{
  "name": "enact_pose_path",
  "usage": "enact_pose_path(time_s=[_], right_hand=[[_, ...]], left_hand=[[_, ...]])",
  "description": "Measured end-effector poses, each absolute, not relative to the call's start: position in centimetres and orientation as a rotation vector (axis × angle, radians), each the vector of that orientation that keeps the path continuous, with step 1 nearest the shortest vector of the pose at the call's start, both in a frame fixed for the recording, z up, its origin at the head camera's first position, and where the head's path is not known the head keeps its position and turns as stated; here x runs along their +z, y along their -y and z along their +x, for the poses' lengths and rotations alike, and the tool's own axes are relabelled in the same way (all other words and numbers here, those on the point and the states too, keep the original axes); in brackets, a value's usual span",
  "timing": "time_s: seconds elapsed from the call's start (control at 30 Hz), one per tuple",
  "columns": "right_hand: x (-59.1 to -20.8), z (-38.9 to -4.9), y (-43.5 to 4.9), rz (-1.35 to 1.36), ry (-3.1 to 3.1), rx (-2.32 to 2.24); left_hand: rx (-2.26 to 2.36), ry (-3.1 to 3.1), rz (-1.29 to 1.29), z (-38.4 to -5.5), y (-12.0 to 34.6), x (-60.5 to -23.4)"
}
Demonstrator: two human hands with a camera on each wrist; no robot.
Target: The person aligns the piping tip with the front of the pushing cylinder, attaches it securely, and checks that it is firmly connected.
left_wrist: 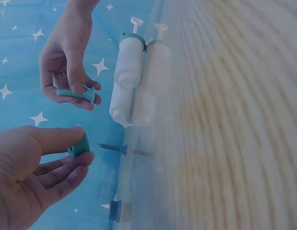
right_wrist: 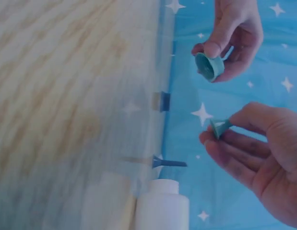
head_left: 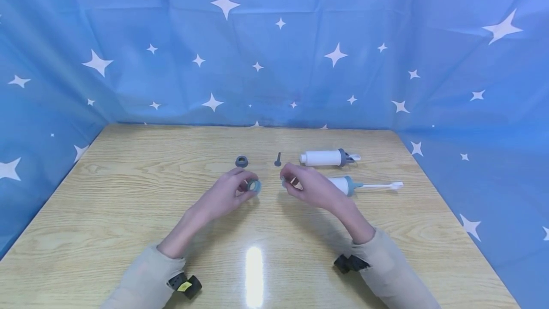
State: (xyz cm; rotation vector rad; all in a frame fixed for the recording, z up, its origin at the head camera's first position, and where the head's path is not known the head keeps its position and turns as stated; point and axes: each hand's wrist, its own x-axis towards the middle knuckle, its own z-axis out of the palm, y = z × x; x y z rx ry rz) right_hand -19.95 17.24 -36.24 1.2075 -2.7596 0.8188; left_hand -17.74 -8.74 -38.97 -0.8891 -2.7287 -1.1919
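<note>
My left hand (head_left: 227,192) pinches a teal ring-shaped cap (right_wrist: 209,66) between thumb and fingers; its hollow opening shows in the right wrist view. To its right, my right hand (head_left: 315,186) holds a small teal funnel-shaped nozzle (right_wrist: 219,127) by its thin stem, the wide end outward. In the left wrist view the nozzle's stem (left_wrist: 66,93) lies along the thumb and fingers. Both hands are raised over the table, and the two teal pieces are apart. Beyond them a dark blue-grey cap (head_left: 242,161) and a dark blue-grey nozzle (head_left: 278,159) stand on the table.
On the right lie two white tubes: the farther one (head_left: 322,158) has a dark collar, and the nearer one (head_left: 340,184), partly behind my right hand, has a teal collar and a white plunger rod (head_left: 379,186). A blue star-patterned curtain (head_left: 274,51) borders the wooden table (head_left: 128,180).
</note>
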Motion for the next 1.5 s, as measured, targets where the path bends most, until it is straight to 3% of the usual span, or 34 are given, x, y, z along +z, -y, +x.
enact_pose_path(time_s=[0.7,1.5], right_hand=[[-34.3,-17.6,-17.3,1.208,2.597,0.788],[-33.8,-16.2,-16.2,1.263,2.369,1.025]], left_hand=[[-1.509,2.308,-0.966,-16.4,7.7,-37.5],[-1.541,2.174,-1.045,-15.4,6.8,-36.6]])
